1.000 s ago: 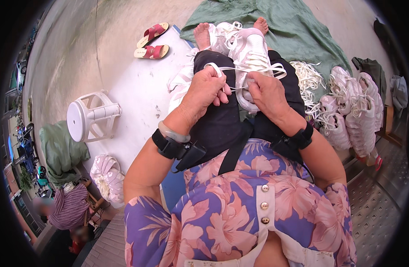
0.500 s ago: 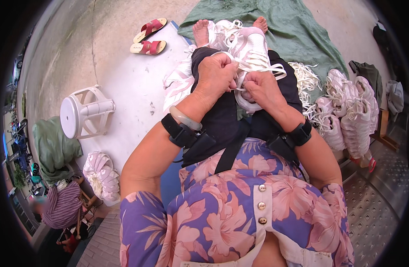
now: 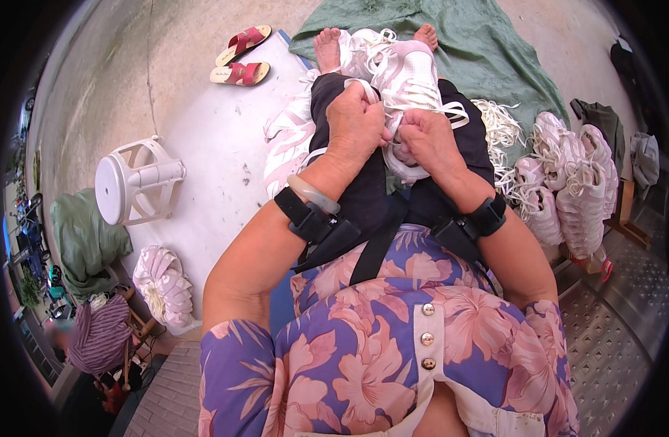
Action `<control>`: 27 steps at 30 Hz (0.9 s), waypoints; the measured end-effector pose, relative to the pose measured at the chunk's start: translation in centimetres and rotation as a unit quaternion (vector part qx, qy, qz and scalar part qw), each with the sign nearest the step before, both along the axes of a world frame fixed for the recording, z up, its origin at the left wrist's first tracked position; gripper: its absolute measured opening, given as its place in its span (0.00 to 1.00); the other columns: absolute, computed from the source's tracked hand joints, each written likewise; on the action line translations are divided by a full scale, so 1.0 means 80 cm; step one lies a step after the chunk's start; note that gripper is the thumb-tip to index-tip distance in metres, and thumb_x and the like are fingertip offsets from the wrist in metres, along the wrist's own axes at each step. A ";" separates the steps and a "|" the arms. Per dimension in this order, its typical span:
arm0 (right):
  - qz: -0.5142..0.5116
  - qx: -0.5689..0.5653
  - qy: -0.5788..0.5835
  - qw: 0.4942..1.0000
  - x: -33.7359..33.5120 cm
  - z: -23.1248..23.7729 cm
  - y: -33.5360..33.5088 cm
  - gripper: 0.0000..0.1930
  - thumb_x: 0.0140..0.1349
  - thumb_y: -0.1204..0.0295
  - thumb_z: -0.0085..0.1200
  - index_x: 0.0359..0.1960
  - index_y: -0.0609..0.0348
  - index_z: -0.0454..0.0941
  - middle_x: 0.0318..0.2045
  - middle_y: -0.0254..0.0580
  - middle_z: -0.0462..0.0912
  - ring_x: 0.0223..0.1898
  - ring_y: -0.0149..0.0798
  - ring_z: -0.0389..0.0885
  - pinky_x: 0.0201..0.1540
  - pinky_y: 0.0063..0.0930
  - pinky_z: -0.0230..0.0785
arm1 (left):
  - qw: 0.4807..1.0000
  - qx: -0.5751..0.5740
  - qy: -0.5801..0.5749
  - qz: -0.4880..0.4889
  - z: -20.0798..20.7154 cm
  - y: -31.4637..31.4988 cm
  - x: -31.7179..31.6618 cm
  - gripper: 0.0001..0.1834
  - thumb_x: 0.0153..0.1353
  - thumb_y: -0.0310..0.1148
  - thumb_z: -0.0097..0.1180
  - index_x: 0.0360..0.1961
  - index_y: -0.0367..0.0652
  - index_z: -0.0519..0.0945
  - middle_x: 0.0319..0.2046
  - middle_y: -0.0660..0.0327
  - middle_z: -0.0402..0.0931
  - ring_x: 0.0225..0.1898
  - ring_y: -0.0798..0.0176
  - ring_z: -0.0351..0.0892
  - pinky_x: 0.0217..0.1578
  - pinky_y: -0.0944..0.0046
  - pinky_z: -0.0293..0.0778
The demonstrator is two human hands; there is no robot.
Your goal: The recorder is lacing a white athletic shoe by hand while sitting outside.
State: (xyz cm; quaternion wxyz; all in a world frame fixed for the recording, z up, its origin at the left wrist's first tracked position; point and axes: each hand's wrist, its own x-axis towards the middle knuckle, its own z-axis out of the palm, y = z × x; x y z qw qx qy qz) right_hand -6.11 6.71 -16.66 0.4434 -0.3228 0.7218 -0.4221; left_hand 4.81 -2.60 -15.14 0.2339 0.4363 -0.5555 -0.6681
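Observation:
A white and pale pink sneaker point(image 3: 416, 81) lies across my lap, its toe pointing away and its collar toward me. Closed in a fist, my left hand point(image 3: 353, 125) grips a flat white shoelace point(image 3: 365, 89) that loops above the knuckles. My right hand point(image 3: 431, 140) pinches at the sneaker's opening near the upper eyelets; the fingers hide exactly what lies between them. A loose loop of lace sticks out on the sneaker's right side. More white and pink sneakers point(image 3: 360, 49) rest between my bare feet.
At the right stand stacked sneakers point(image 3: 586, 197) beside a pile of white laces point(image 3: 498, 127). Further sneakers point(image 3: 287, 146) lie left of my leg. A green cloth point(image 3: 487, 44) spreads ahead. Red sandals point(image 3: 241, 73), a white stool point(image 3: 141, 182) and bundled shoe parts point(image 3: 163, 284) are at the left.
My left hand has drawn slightly left and toward me, away from the right hand, with the lace in it. My right hand stays at the sneaker's opening.

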 end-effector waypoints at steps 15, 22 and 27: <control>-0.035 -0.011 -0.131 0.991 0.006 0.002 0.001 0.04 0.55 0.79 0.45 0.24 0.62 0.71 0.13 0.31 0.69 0.12 0.22 0.64 0.12 0.16 0.56 | 0.915 -0.368 -0.139 -0.088 -0.017 0.006 -0.018 0.09 0.51 0.29 0.53 0.25 0.34 0.68 0.20 0.43 0.72 0.27 0.39 0.73 0.28 0.51 0.68; -0.031 -0.074 -0.036 0.996 0.017 -0.008 -0.001 0.04 0.56 0.79 0.45 0.25 0.63 0.71 0.13 0.32 0.69 0.11 0.23 0.65 0.12 0.19 0.57 | 0.900 -0.345 -0.231 -0.131 -0.010 0.006 -0.011 0.10 0.51 0.31 0.52 0.29 0.35 0.69 0.23 0.42 0.74 0.30 0.39 0.75 0.32 0.47 0.70; -0.047 -0.066 -0.060 0.995 0.021 -0.011 -0.005 0.04 0.56 0.78 0.46 0.25 0.64 0.71 0.12 0.35 0.69 0.10 0.26 0.66 0.12 0.22 0.59 | 0.864 -0.366 -0.313 -0.146 -0.004 0.006 -0.013 0.13 0.48 0.32 0.54 0.30 0.35 0.68 0.25 0.41 0.75 0.32 0.39 0.76 0.34 0.46 0.70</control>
